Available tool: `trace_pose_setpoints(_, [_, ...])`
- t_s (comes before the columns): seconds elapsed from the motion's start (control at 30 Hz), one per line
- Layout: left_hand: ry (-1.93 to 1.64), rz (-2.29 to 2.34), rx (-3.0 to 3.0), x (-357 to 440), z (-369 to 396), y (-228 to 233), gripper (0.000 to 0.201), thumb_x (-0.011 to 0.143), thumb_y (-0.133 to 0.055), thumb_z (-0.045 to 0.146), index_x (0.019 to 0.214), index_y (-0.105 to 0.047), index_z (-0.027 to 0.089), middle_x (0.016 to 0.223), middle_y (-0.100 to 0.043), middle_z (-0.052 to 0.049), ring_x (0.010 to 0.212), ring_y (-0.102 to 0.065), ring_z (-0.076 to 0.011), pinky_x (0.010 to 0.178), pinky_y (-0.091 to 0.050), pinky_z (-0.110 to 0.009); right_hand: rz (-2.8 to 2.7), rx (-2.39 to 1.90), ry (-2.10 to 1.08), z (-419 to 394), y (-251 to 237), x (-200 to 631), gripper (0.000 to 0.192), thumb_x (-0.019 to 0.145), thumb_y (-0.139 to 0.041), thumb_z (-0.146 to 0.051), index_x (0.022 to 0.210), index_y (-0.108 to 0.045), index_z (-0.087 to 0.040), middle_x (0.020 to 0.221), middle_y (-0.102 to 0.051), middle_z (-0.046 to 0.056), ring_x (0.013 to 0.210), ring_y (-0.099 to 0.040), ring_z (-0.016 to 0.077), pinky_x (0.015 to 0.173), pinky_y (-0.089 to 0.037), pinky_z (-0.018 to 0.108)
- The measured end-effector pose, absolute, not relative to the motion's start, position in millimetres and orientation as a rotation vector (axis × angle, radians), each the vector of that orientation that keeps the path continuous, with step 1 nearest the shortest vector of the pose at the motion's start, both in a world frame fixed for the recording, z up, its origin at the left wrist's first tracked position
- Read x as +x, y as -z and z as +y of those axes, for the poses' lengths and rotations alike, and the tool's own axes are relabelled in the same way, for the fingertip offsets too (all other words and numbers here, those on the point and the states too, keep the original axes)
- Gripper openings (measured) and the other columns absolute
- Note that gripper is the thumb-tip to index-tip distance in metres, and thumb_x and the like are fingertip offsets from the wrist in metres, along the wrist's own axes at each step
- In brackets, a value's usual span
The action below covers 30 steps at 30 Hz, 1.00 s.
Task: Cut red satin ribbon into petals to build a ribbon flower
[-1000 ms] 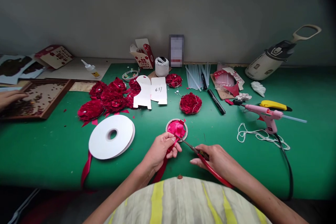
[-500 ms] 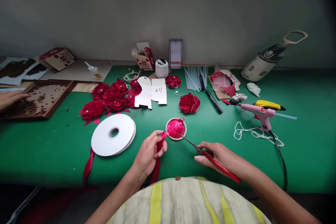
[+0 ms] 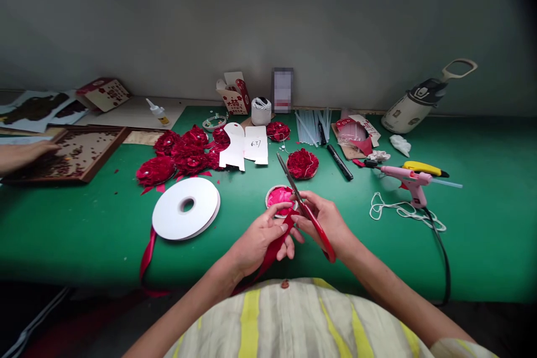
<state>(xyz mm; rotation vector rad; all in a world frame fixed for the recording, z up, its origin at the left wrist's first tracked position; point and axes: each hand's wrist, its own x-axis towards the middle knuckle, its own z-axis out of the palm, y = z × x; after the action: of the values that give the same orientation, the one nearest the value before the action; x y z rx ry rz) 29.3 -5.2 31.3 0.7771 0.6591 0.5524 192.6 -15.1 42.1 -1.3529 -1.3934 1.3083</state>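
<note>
Scissors (image 3: pixel 308 212) have swung upright above the petal-filled dish (image 3: pixel 277 197).

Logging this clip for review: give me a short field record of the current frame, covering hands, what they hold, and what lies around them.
surface: green table
left hand: holds red ribbon
right hand: holds scissors, blades pointing up and away
under hands: small dish of pink ribbon pieces
left of hands: white spool
beyond: red flowers, white card
right: pink glue gun, white string
far left: another person's hand at a wooden tray
</note>
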Motion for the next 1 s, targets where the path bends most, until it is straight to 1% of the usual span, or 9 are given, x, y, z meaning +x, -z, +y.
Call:
trace_pose_setpoints(0.07, [-0.510,0.712,0.782,27,-5,-29,0.032,0.083,-0.052,0.034,0.109,-0.046,0.016,0.075,-0.064,-0.008,0.051,-0.058,-0.0116,0.042,-0.034,-0.018,-1.425,-1.398,-1.198,-12,-36,191,0.032,0.074,-0.059,-0.024,0.105,-0.052,-0.017,0.069,-0.056,-0.002,0.059,-0.051,0.0114,0.056,-0.043,0.022])
trace_pose_setpoints(0.13, [-0.471,0.781,0.792,25,-6,-24,0.026,0.083,-0.052,0.037,0.093,-0.052,0.013,0.068,-0.063,-0.008,0.047,-0.056,-0.0099,0.038,-0.029,-0.017,-1.470,-1.456,-1.117,-10,-30,192,0.033,0.075,-0.058,-0.024,0.106,-0.053,-0.017,0.070,-0.056,-0.001,0.061,-0.050,0.0119,0.059,-0.043,0.022])
trace_pose_setpoints(0.23, [-0.485,0.853,0.799,24,-6,-17,0.027,0.083,-0.050,0.038,0.080,-0.053,0.011,0.058,-0.060,-0.005,0.040,-0.050,-0.0065,0.034,-0.020,-0.016,-1.521,-1.524,-1.083,-11,-25,196,0.033,0.076,-0.059,-0.028,0.107,-0.053,-0.019,0.068,-0.056,-0.002,0.059,-0.048,0.0119,0.057,-0.041,0.022])
trace_pose_setpoints(0.4, [-0.592,0.914,0.791,22,0,-12,0.025,0.083,-0.051,0.037,0.083,-0.052,0.013,0.057,-0.059,-0.002,0.037,-0.045,-0.0036,0.034,-0.015,-0.015,-1.702,-1.725,-1.161,-33,-40,225,0.034,0.078,-0.058,-0.045,0.102,-0.053,-0.021,0.059,-0.044,-0.006,0.054,-0.039,0.0112,0.051,-0.035,0.022])
trace_pose_setpoints(0.53, [-0.633,0.913,0.787,23,5,-12,0.024,0.084,-0.051,0.037,0.082,-0.051,0.013,0.058,-0.059,-0.001,0.036,-0.042,-0.0018,0.035,-0.016,-0.014,-1.868,-1.799,-1.352,-55,-58,248,0.041,0.080,-0.050,-0.054,0.104,-0.052,-0.021,0.071,-0.052,-0.001,0.063,-0.047,0.0148,0.058,-0.038,0.024])
trace_pose_setpoints(0.6, [-0.632,0.899,0.787,25,6,-12,0.023,0.084,-0.051,0.037,0.082,-0.051,0.013,0.058,-0.059,-0.001,0.037,-0.043,-0.0022,0.035,-0.016,-0.014,-1.932,-1.822,-1.379,-60,-63,249,0.043,0.079,-0.050,-0.056,0.104,-0.053,-0.021,0.080,-0.057,0.001,0.071,-0.052,0.0174,0.063,-0.039,0.026])
trace_pose_setpoints(0.67, [-0.607,0.888,0.788,27,6,-11,0.024,0.084,-0.051,0.037,0.082,-0.051,0.013,0.058,-0.059,-0.001,0.037,-0.044,-0.0028,0.035,-0.015,-0.014,-1.975,-1.833,-1.357,-59,-64,245,0.043,0.079,-0.051,-0.057,0.104,-0.054,-0.023,0.083,-0.058,0.002,0.073,-0.053,0.0184,0.064,-0.039,0.026])
trace_pose_setpoints(0.83, [-0.534,0.889,0.787,30,7,-8,0.024,0.084,-0.051,0.037,0.081,-0.051,0.013,0.057,-0.059,-0.002,0.036,-0.044,-0.0032,0.034,-0.013,-0.015,-2.067,-1.771,-1.318,-48,-59,233,0.038,0.082,-0.048,-0.056,0.100,-0.057,-0.024,0.069,-0.055,-0.002,0.062,-0.049,0.0150,0.057,-0.035,0.024])
trace_pose_setpoints(1.0, [-0.515,0.891,0.780,30,9,-5,0.022,0.084,-0.050,0.035,0.081,-0.050,0.013,0.057,-0.059,-0.001,0.036,-0.044,-0.0030,0.035,-0.013,-0.015,-2.085,-1.755,-1.310,-42,-54,233,0.039,0.082,-0.047,-0.057,0.099,-0.057,-0.024,0.065,-0.051,-0.003,0.058,-0.044,0.0131,0.053,-0.031,0.022])
